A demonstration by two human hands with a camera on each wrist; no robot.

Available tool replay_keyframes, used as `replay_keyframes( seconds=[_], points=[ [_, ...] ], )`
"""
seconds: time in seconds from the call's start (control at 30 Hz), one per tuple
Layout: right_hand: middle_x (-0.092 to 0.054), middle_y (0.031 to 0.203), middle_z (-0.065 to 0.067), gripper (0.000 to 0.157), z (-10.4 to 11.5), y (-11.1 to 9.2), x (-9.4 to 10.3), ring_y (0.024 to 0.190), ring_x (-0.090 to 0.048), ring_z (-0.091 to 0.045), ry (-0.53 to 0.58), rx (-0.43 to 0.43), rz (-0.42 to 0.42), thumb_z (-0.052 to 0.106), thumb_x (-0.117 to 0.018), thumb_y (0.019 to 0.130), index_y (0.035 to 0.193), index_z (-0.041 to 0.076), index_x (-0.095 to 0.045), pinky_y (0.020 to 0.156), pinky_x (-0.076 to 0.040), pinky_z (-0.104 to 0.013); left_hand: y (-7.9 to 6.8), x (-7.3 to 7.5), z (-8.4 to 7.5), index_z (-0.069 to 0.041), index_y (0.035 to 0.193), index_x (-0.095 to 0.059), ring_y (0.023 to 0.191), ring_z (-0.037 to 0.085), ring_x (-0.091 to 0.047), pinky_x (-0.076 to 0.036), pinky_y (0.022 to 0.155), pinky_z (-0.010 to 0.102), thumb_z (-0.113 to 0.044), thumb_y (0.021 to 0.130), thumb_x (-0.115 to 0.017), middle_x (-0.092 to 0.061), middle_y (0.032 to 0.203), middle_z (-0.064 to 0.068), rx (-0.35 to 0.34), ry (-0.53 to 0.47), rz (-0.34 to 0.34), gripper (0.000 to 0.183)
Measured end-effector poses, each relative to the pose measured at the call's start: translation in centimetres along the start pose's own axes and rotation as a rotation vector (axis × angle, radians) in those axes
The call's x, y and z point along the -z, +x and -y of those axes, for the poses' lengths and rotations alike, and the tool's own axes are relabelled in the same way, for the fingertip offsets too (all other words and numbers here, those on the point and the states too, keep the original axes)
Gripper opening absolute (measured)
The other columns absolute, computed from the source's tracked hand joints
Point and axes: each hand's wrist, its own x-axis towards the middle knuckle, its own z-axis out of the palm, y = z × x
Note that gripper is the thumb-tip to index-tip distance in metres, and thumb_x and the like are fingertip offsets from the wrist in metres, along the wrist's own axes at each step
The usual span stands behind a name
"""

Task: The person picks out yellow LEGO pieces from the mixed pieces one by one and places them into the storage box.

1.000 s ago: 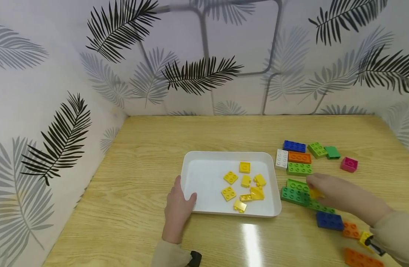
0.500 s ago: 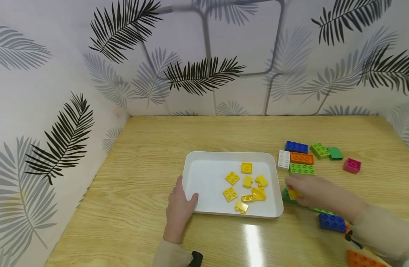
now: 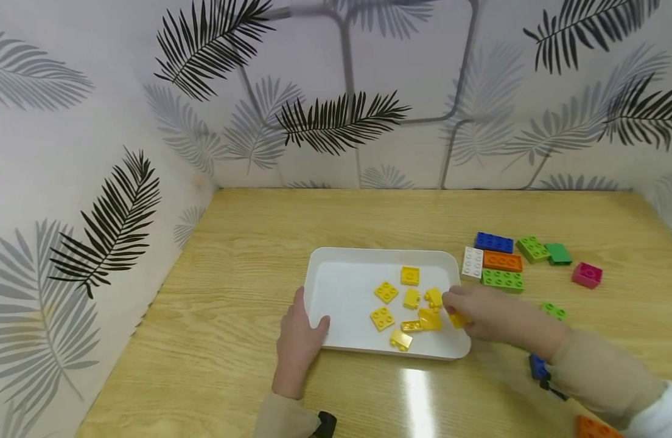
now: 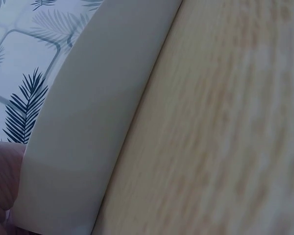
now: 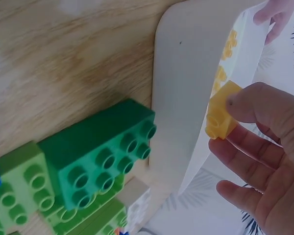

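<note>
My left hand [image 3: 300,337] grips the front left corner of a white tray [image 3: 338,274], thumb over the rim and fingers along the outer side. Several yellow building bricks [image 3: 386,292] lie in the tray's right half, some with studs up, others on their sides. My right hand [image 3: 486,313] is over the tray's right rim. Between its thumb and fingers it pinches a small yellow building brick [image 5: 221,110], whose studs show in the right wrist view. In the left wrist view the tray's outer wall [image 4: 83,127] fills the middle, and only part of the hand shows.
Right of the tray lie loose bricks: blue [image 3: 493,242], white [image 3: 472,263], orange [image 3: 503,261], light green [image 3: 502,280] and pink [image 3: 587,275]. A dark green brick [image 5: 98,147] stands close to the tray wall. Another orange brick [image 3: 596,427] lies at the front right.
My right hand has moved left with the yellow brick, from above the green bricks to the tray's right rim. My left hand stays at the tray corner.
</note>
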Motion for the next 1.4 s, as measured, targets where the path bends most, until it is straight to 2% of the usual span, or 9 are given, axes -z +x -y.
replay_keyframes(
  seconds=[0.2, 0.3, 0.4, 0.43, 0.53, 0.7, 0.93, 1.17, 1.4],
  points=[
    [-0.051, 0.08, 0.009, 0.031, 0.6, 0.6, -0.7, 0.068, -0.043, -0.011, -0.019, 0.059, 0.031, -0.001, -0.071, 0.067, 0.083, 0.016, -0.051, 0.064, -0.043, -0.029, -0.1, -0.3, -0.2, -0.006, 0.138, -0.028, 0.11, 0.042, -0.045, -0.04, 0.075, 0.06, -0.024, 0.079, -0.064, -0.048, 0.122, 0.023, 0.003, 0.001, 0.012, 0.071],
    [-0.055, 0.083, 0.007, 0.033, 1.0, 0.7, -1.1, 0.074, -0.051, -0.014, -0.048, 0.096, 0.057, -0.002, -0.07, 0.066, 0.085, 0.016, -0.051, 0.078, -0.044, -0.042, -0.1, -0.3, -0.2, -0.007, 0.138, -0.028, 0.109, 0.041, -0.045, -0.041, 0.074, 0.059, -0.024, 0.079, -0.064, -0.048, 0.122, 0.023, 0.004, 0.007, 0.017, 0.071],
    [-0.06, 0.095, 0.004, 0.036, 1.3, 0.8, -1.4, 0.091, -0.057, -0.019, -0.062, 0.121, 0.101, -0.002, -0.071, 0.066, 0.092, 0.016, -0.054, 0.09, -0.032, -0.057, -0.1, -0.3, -0.2, -0.007, 0.138, -0.028, 0.109, 0.041, -0.045, -0.041, 0.074, 0.059, -0.024, 0.079, -0.064, -0.048, 0.122, 0.022, 0.005, 0.008, 0.019, 0.071],
    [-0.061, 0.099, 0.003, 0.038, 1.3, 0.8, -1.6, 0.096, -0.057, -0.021, -0.066, 0.125, 0.113, -0.001, -0.071, 0.066, 0.096, 0.016, -0.056, 0.091, -0.03, -0.058, -0.1, -0.3, -0.3, -0.007, 0.138, -0.028, 0.109, 0.041, -0.045, -0.041, 0.074, 0.059, -0.024, 0.079, -0.064, -0.048, 0.122, 0.022, 0.005, 0.006, 0.019, 0.071],
    [-0.06, 0.108, 0.0, 0.044, 1.5, 0.8, -1.9, 0.103, -0.055, -0.023, -0.084, 0.128, 0.131, 0.0, -0.073, 0.066, 0.105, 0.016, -0.057, 0.093, -0.028, -0.058, -0.1, -0.3, -0.3, -0.007, 0.138, -0.028, 0.109, 0.041, -0.045, -0.041, 0.074, 0.059, -0.024, 0.079, -0.064, -0.048, 0.122, 0.022, 0.004, 0.001, 0.017, 0.071],
    [-0.06, 0.111, -0.003, 0.049, 1.7, 0.9, -2.2, 0.102, -0.055, -0.024, -0.133, 0.145, 0.123, 0.0, -0.074, 0.066, 0.109, 0.016, -0.057, 0.093, -0.028, -0.057, -0.2, -0.4, -0.3, -0.008, 0.138, -0.028, 0.108, 0.04, -0.046, -0.041, 0.073, 0.059, -0.025, 0.079, -0.064, -0.049, 0.121, 0.021, 0.005, 0.0, 0.011, 0.071],
    [-0.061, 0.106, -0.001, 0.049, 1.6, 1.0, -2.4, 0.097, -0.057, -0.021, -0.157, 0.19, 0.093, 0.006, -0.076, 0.065, 0.109, 0.017, -0.058, 0.092, -0.03, -0.058, -0.1, -0.4, -0.3, -0.008, 0.138, -0.029, 0.108, 0.04, -0.046, -0.042, 0.073, 0.058, -0.025, 0.079, -0.064, -0.05, 0.12, 0.021, 0.008, 0.008, 0.007, 0.07],
    [-0.061, 0.108, -0.002, 0.046, 1.4, 0.9, -2.2, 0.101, -0.056, -0.024, -0.157, 0.147, 0.103, 0.005, -0.076, 0.066, 0.108, 0.016, -0.06, 0.093, -0.028, -0.058, -0.1, -0.4, -0.3, -0.007, 0.138, -0.029, 0.11, 0.041, -0.045, -0.041, 0.075, 0.059, -0.024, 0.079, -0.064, -0.048, 0.122, 0.022, 0.006, 0.005, 0.012, 0.07],
    [-0.062, 0.101, -0.002, 0.04, 1.0, 0.4, -1.2, 0.095, -0.057, -0.023, -0.172, 0.163, 0.073, 0.002, -0.075, 0.066, 0.101, 0.016, -0.062, 0.09, -0.034, -0.056, 0.0, -0.2, 0.0, -0.008, 0.139, -0.027, 0.112, 0.04, -0.044, -0.04, 0.077, 0.059, -0.025, 0.08, -0.063, -0.046, 0.125, 0.022, 0.015, 0.006, 0.012, 0.071]
  ],
)
